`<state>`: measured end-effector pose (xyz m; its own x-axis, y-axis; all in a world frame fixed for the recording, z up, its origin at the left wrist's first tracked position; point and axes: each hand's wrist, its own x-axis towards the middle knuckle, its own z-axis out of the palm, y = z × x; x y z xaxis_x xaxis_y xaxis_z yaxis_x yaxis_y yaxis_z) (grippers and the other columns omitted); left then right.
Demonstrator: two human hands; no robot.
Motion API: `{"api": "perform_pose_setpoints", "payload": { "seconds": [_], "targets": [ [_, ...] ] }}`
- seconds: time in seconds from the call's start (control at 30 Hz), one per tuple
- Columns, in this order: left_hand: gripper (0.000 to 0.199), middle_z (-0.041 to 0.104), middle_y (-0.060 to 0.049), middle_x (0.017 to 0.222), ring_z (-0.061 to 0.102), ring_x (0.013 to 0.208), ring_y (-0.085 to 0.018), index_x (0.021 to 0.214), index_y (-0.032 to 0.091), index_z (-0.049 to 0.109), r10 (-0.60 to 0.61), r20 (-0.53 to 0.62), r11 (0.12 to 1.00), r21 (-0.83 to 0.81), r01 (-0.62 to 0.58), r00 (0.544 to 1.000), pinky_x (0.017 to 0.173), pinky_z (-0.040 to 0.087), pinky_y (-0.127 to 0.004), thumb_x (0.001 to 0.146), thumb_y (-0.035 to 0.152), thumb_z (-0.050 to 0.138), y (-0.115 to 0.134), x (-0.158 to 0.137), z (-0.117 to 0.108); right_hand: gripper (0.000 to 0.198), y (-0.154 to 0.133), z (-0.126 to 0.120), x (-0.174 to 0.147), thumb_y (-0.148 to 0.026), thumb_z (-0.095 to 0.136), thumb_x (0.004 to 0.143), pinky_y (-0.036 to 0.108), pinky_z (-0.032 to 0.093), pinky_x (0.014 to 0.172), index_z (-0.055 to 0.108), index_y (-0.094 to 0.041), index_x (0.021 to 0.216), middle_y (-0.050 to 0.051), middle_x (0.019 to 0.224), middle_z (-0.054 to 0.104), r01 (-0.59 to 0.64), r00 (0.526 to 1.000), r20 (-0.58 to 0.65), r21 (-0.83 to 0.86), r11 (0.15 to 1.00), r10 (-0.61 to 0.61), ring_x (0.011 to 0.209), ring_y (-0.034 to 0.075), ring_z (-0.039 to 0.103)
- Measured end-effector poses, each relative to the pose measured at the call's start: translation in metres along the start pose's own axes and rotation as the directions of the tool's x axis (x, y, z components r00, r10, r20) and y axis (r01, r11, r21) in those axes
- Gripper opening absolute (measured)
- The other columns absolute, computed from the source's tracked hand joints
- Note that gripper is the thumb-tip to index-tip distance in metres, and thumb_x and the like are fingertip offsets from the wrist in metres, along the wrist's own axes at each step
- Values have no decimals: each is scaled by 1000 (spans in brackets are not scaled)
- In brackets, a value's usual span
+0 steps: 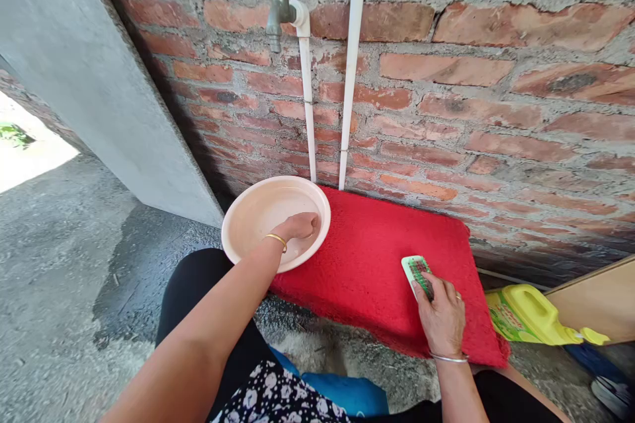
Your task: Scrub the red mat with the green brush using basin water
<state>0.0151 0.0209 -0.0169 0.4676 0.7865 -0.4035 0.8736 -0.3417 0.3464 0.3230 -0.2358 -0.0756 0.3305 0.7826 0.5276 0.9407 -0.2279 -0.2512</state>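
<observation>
My left hand (pixel 301 225) is down inside a pale pink basin (pixel 238 211). Its fingers curl inward near the shallow water, and whatever they may hold is hidden. On the right, my right hand (pixel 443 317) grips a scrub brush (pixel 415 269) with a whitish body and green and dark bristles that face up. The brush rests on a red cloth (pixel 367 251) spread over a low, bench-like surface. The basin sits at the left end of this cloth.
A grey-green tap (pixel 278 0) juts from the brick wall (pixel 446 112) above the basin, beside white pipes (pixel 350 79). A yellow jug (pixel 528 310) lies tilted at the right. At left leans a grey slab (pixel 114 79) over wet concrete floor (pixel 133 264).
</observation>
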Motion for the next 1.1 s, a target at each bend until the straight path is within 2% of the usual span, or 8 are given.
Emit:
{"api": "perform_pose_setpoints", "payload": {
  "seconds": [0.07, 0.17, 0.27, 0.37, 0.53, 0.63, 0.93, 1.1],
  "targets": [
    [24, 70, -3, 101, 63, 87, -21, 94, 22, 62, -2, -2, 1000, 2, 2, 1000, 77, 49, -31, 74, 12, 53, 0, 0, 0, 46, -11, 1, -4, -57, 41, 94, 35, 39, 77, 65, -20, 108, 10, 100, 66, 34, 999, 21, 59, 998, -35, 88, 23, 57],
    [22, 69, -3, 102, 63, 86, -20, 93, 22, 61, -4, -7, 1000, 10, 5, 1000, 76, 49, -31, 75, 13, 53, 1, -1, 0, 35, -45, 5, -12, -48, 45, 95, 35, 40, 83, 64, -24, 111, 7, 108, 65, 129, 985, 95, 159, 979, -145, 96, 21, 57],
    [22, 69, -3, 101, 62, 87, -20, 93, 22, 61, 0, -15, 1000, 14, 0, 1000, 77, 49, -30, 75, 13, 52, 2, -2, -1, 29, -70, 8, -16, -43, 46, 96, 35, 39, 86, 64, -28, 114, 5, 112, 65, 194, 967, 131, 189, 963, -220, 98, 21, 56],
    [23, 69, -3, 100, 62, 87, -20, 94, 22, 60, 10, -22, 1000, 20, -9, 1000, 77, 49, -31, 75, 13, 52, 3, -3, -1, 32, -62, 7, -15, -45, 45, 96, 35, 39, 85, 64, -26, 113, 6, 111, 65, 187, 972, 116, 150, 971, -206, 97, 21, 56],
    [24, 69, -2, 101, 63, 87, -21, 94, 21, 60, -11, 6, 1000, 25, 11, 1000, 77, 50, -32, 74, 14, 52, 6, -4, -3, 46, -13, 3, -7, -55, 39, 95, 36, 39, 77, 65, -20, 108, 10, 101, 66, 69, 998, -11, -7, 998, -69, 88, 23, 58],
    [23, 69, -3, 102, 64, 88, -20, 95, 22, 60, -14, 13, 1000, 23, 14, 1000, 79, 50, -32, 74, 14, 53, 6, -4, -4, 49, 0, 1, -5, -57, 39, 94, 36, 39, 74, 66, -19, 107, 11, 97, 66, 28, 998, -53, -34, 999, -30, 85, 24, 58],
    [21, 70, -4, 103, 63, 88, -21, 95, 22, 60, -7, 15, 999, 33, 7, 1000, 81, 51, -35, 77, 16, 52, 3, -1, -3, 36, -46, 12, -8, -51, 45, 95, 35, 40, 82, 65, -25, 109, 7, 108, 65, 126, 986, 86, 181, 975, -144, 96, 21, 57],
    [24, 69, -4, 104, 63, 90, -21, 96, 22, 61, 3, 31, 1000, 24, -4, 1000, 80, 50, -33, 74, 14, 53, 3, 0, -3, 35, -48, 17, -2, -50, 46, 94, 34, 39, 82, 64, -25, 110, 6, 107, 65, 118, 988, 77, 191, 975, -134, 96, 21, 56]
  ]
}}
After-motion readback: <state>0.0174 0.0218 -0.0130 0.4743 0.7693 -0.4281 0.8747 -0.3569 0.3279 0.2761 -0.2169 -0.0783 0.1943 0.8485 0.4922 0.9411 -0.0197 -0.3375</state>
